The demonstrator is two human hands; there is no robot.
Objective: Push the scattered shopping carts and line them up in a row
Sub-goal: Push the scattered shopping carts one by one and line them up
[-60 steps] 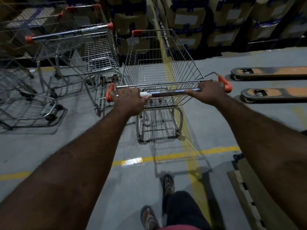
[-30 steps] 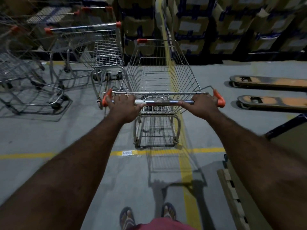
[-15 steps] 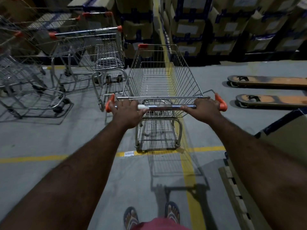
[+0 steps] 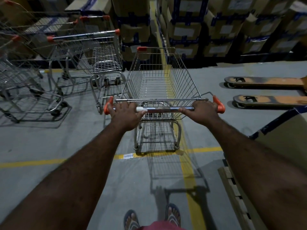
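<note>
**A:** Entry one: location?

**B:** Wire cart (image 4: pixel 159 83), standing on the floor (image 4: pixel 33 138), rear wheels by the yellow line (image 4: pixel 33 161), nose toward the stacked boxes (image 4: pixel 216 27). The neighbouring cart (image 4: pixel 101 58) is just beside it on the left; whether they touch cannot be told.

**A:** Hands?

**B:** Left hand (image 4: pixel 126 113) and right hand (image 4: pixel 201 112), both curled over the handle bar (image 4: pixel 164 109), set wide near its orange end caps. Judged purpose: even steering, so the cart sits parallel with its neighbour for the row.

**A:** Appearance?

**B:** Steel mesh basket, empty, with a lower rack. Chrome bar, white sleeve by the left hand.

**A:** Other stock?

**B:** Further carts (image 4: pixel 25 83) at odd angles, far left. Pallet-jack forks (image 4: pixel 265 83) well apart, right.
</note>
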